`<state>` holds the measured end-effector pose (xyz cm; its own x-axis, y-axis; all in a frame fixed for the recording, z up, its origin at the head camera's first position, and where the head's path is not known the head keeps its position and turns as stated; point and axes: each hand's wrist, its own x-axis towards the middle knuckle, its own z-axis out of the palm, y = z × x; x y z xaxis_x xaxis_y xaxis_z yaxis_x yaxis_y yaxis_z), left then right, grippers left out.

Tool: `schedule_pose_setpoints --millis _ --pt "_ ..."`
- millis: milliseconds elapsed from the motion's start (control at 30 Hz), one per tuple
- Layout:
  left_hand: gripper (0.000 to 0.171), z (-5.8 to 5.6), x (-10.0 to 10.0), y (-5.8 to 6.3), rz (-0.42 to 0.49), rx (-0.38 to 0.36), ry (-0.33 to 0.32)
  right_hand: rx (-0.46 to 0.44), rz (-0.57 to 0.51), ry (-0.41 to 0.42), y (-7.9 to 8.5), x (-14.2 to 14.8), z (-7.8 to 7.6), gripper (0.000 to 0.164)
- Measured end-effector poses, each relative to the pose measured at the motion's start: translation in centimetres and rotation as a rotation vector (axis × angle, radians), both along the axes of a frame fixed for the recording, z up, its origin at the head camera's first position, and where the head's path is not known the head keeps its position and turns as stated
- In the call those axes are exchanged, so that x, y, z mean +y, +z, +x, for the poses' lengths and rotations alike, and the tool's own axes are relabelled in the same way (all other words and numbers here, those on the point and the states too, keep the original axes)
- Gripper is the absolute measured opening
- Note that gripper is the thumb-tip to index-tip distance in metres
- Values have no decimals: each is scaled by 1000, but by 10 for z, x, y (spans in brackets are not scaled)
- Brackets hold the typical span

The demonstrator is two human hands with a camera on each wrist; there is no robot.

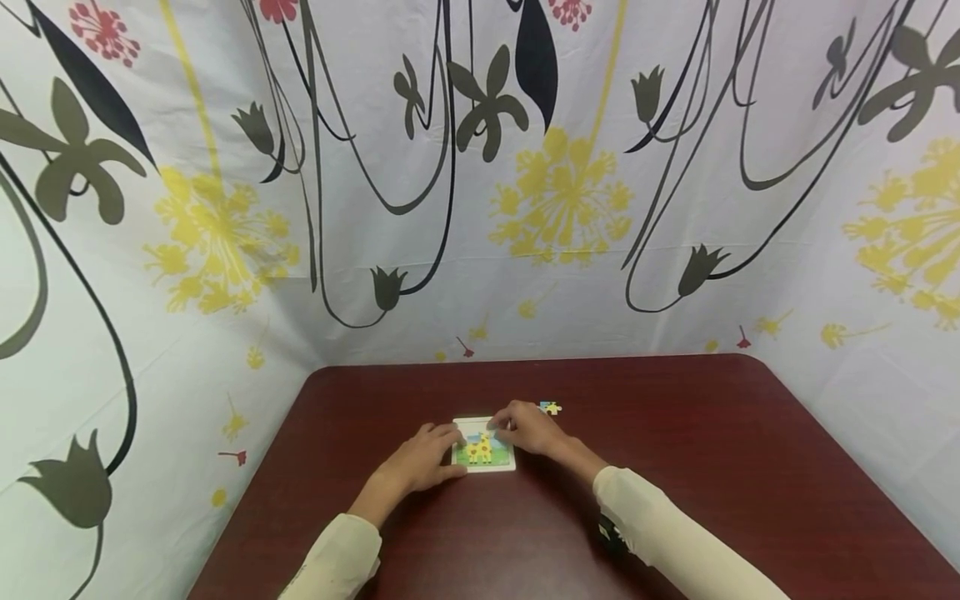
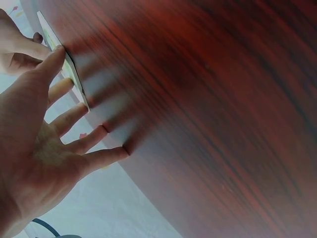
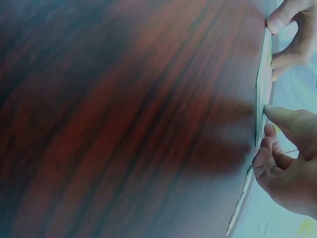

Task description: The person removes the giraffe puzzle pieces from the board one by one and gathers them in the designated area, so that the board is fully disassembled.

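Observation:
A small jigsaw puzzle point(image 1: 480, 452) in a white tray shows a yellow giraffe on green ground with some blue; a pale strip of tray shows along its top. My left hand point(image 1: 423, 458) rests at its left side, thumb at the near corner, fingertips on the left edge. In the left wrist view those fingers are spread and fairly straight. My right hand point(image 1: 528, 427) bends over the upper right corner, with thumb point(image 3: 277, 116) touching the tray and other fingers curled. Whether a piece lies between them is hidden. Beyond it lies a loose blue-and-yellow puzzle piece point(image 1: 551, 407).
The dark red wooden table point(image 1: 675, 467) reaches back to a white cloth point(image 1: 480, 225) printed with flowers, which also hangs at both sides. A dark band point(image 1: 611, 532) shows under the right sleeve.

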<state>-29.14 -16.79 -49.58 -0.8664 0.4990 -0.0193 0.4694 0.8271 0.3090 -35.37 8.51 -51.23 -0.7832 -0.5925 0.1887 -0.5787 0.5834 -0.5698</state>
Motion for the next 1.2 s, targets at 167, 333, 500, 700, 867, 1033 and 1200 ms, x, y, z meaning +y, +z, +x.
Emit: schedule_pose_setpoints --millis 167,333,500,700,867,1033,1200 --pt "38 -1 0 -1 6 -4 11 3 -2 15 1 -1 0 17" --pt "37 -1 0 1 14 -1 19 40 15 8 2 -2 3 15" --pt "37 -1 1 0 16 -2 24 69 24 -30 1 -3 6 13" --pt "38 0 2 0 21 -6 32 90 38 -59 0 -4 8 12" --pt "38 1 3 0 32 -22 43 94 10 -69 0 -3 11 23" --pt "38 2 3 0 29 -24 47 115 -25 -71 -1 -2 11 30" --pt "39 1 3 0 23 -11 40 136 -73 -61 -2 -1 8 26"
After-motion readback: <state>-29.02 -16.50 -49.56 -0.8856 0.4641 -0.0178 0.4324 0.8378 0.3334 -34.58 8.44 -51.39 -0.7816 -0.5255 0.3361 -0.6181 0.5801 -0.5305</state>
